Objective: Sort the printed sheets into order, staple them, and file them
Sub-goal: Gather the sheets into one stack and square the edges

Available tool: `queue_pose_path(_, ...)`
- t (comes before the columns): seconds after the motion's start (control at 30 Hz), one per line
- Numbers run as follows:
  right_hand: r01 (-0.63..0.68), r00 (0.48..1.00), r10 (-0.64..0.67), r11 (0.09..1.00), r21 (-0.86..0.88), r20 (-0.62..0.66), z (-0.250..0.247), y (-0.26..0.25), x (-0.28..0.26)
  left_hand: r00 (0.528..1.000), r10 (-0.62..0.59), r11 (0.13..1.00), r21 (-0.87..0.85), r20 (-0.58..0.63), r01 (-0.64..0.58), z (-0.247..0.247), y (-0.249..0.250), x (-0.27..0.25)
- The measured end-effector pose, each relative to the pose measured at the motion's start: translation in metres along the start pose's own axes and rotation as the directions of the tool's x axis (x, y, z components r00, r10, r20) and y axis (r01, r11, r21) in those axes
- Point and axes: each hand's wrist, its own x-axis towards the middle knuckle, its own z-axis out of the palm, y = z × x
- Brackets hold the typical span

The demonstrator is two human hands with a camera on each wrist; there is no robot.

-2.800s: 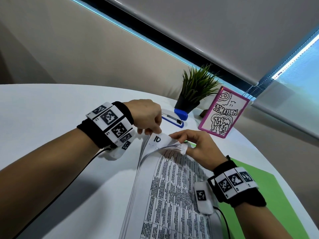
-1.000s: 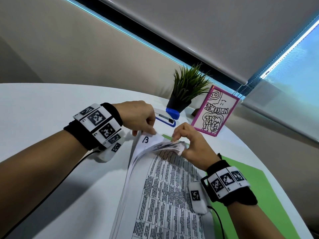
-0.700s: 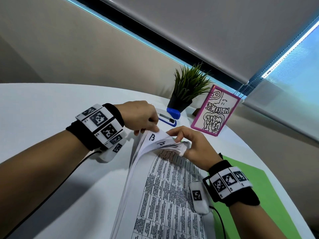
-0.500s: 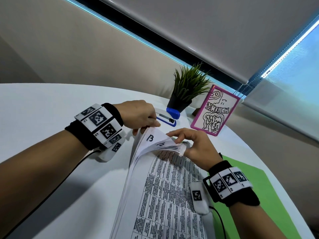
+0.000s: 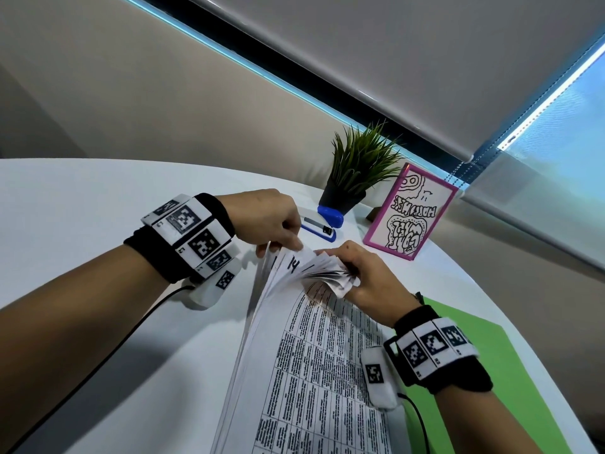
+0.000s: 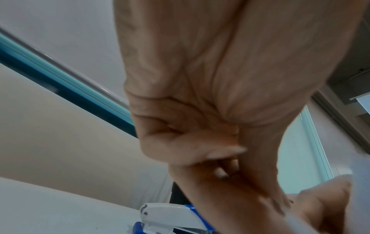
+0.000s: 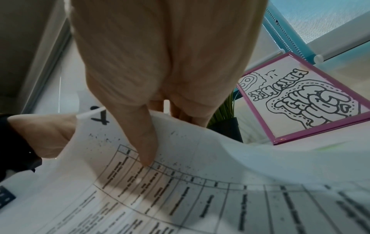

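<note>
A stack of printed sheets [image 5: 314, 381] with tables of text lies on the white table, its far corners fanned upward. My left hand [image 5: 282, 246] pinches the raised corners at the back; the sheet showing there carries a handwritten 14 [image 5: 294, 264]. Opposite it, my right hand [image 5: 343, 268] holds the bent-over corners, with the thumb [image 7: 147, 148] pressing on top and the fingers behind the paper. A white and blue stapler [image 5: 319, 226] lies just beyond both hands and also shows as the stapler [image 6: 170, 216] in the left wrist view. A green folder [image 5: 474, 365] lies partly under the stack and my right wrist.
A small potted plant [image 5: 357, 172] stands behind the stapler. Beside it a pink-framed drawing [image 5: 412, 213] leans at the table's far edge. The round white table [image 5: 82, 224] ends close behind them, under a window with roller blinds.
More corners have passed from my left hand to my right. The number showing went from 10 to 13 and 12, and now 14. Both hands stayed at the far corner.
</note>
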Motion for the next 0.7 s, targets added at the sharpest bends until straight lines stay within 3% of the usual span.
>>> queue_pose_path(0.17, 0.029, 0.998, -0.025, 0.998, 0.052, -0.065, -0.003, -0.004, -0.004, 0.999, -0.033, 0.999, -0.042, -0.041, 0.031, 0.001, -0.001, 0.0)
queue_pose_path(0.33, 0.049, 0.998, -0.047, 0.996, 0.07, -0.035, -0.006, 0.001, -0.009, 1.0, -0.014, 0.999, -0.052, -0.001, 0.014, 0.0, 0.001, 0.0)
queue_pose_path(0.53, 0.025, 1.0, -0.022, 0.981, 0.193, -0.017, -0.003, 0.0, -0.008, 0.999, 0.03, 0.934, -0.357, 0.038, -0.014, -0.005, 0.009, -0.005)
queue_pose_path(0.63, 0.025, 1.0, -0.023, 0.984, 0.179, -0.009, -0.003, 0.0, -0.007, 0.998, -0.063, 0.995, -0.076, 0.006, 0.063, -0.003, 0.0, -0.004)
queue_pose_path(0.7, 0.038, 0.999, -0.037, 0.995, 0.096, -0.01, -0.003, 0.001, -0.007, 0.991, -0.129, 0.977, 0.167, -0.028, 0.132, 0.0, -0.005, -0.004)
